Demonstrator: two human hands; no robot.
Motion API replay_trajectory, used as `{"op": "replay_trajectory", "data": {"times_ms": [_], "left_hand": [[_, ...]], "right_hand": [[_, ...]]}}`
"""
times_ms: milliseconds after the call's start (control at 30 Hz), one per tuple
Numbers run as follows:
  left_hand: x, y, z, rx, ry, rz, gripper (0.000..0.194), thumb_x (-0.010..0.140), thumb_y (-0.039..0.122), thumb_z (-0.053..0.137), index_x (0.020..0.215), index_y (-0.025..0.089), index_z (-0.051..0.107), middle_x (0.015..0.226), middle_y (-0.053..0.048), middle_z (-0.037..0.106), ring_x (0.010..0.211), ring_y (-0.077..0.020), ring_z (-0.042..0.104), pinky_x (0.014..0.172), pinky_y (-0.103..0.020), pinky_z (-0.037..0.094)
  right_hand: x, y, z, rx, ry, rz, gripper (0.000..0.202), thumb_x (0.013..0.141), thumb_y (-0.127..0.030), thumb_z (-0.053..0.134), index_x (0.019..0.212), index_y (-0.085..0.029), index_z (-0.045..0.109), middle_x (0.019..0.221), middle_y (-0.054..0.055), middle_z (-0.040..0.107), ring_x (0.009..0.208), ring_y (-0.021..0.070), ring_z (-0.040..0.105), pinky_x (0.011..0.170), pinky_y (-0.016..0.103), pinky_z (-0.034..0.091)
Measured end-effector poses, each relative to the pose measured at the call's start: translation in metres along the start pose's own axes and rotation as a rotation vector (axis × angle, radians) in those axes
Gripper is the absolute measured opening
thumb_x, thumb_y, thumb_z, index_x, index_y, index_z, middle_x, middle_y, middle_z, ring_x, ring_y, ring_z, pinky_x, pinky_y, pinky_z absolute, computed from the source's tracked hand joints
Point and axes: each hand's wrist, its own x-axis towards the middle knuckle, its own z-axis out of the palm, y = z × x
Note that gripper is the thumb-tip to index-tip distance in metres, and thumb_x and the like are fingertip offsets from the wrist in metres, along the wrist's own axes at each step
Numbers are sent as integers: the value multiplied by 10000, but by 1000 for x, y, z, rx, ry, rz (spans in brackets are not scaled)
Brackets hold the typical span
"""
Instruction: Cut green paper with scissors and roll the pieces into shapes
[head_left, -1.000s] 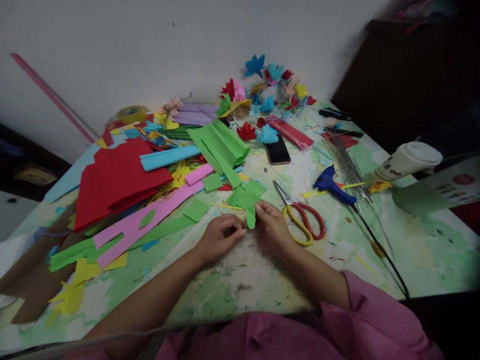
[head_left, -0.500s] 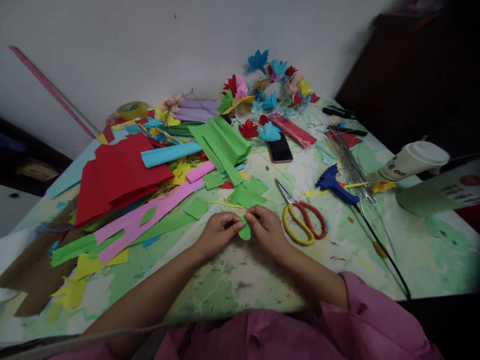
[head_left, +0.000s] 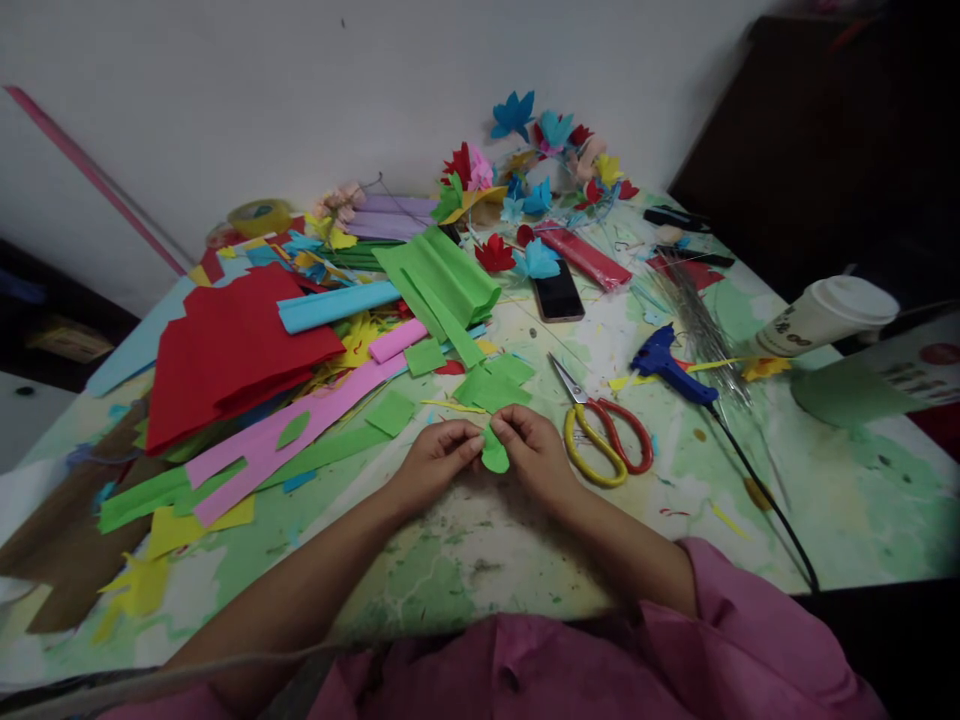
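A small green paper piece with a rounded lower end is pinched between my two hands, low over the table. My left hand grips its left edge between thumb and fingertips. On the other edge, my right hand holds it the same way. Just beyond my fingers lie several green paper squares. Scissors with one yellow and one red handle rest beside my right hand, blades pointing away. A loose green square lies beyond my left hand.
Red paper, pink strips and green crepe paper pile up on the left. At right are a blue glue gun with its cord, wires and a lidded cup. Paper flowers and a phone sit behind.
The green piece between my fingers now shows a wider, rounder lower end. Both hands stay in nearly the same place, and the view has shifted slightly.
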Motion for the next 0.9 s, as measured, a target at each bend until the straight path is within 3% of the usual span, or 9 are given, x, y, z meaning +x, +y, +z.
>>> {"op": "replay_trajectory", "data": {"times_ms": [67, 167, 300, 433, 900], "left_hand": [[1, 0, 0, -2, 34, -12, 280, 776, 412, 596, 716, 139, 597, 570, 14, 554, 541, -104, 499, 540, -218, 395], [1, -2, 0, -2, 108, -18, 274, 775, 400, 605, 702, 136, 588, 556, 17, 546, 529, -98, 489, 534, -215, 387], [2, -4, -1, 28, 160, -18, 266, 762, 388, 623, 691, 135, 578, 549, 22, 534, 524, -91, 469, 523, -209, 367], [3, -4, -1, 26, 189, 7, 294, 743, 411, 632, 667, 139, 548, 587, 24, 513, 548, -86, 445, 518, -200, 354], [0, -2, 2, -36, 18, 54, 263, 807, 419, 550, 773, 161, 509, 679, 21, 494, 612, -105, 478, 579, -228, 405]], "right_hand": [[-2, -1, -1, -22, 47, -52, 114, 842, -298, 487, 842, -191, 525, 745, 5, 548, 693, 144, 504, 638, 264, 404], [-5, -4, -4, -196, 148, -243, 107, 839, -270, 509, 915, -195, 509, 840, 36, 546, 789, 169, 503, 714, 297, 406], [-9, -10, -7, -439, -1, -436, 115, 861, -277, 505, 795, -191, 545, 797, 55, 558, 803, 188, 490, 724, 315, 377], [-10, -11, -4, -516, -125, -354, 217, 855, -356, 532, 723, -184, 534, 712, 40, 548, 733, 178, 486, 674, 299, 358], [-8, -9, -2, -411, -183, -218, 261, 906, -328, 435, 698, -184, 499, 687, 14, 541, 675, 149, 469, 624, 261, 322]]}}
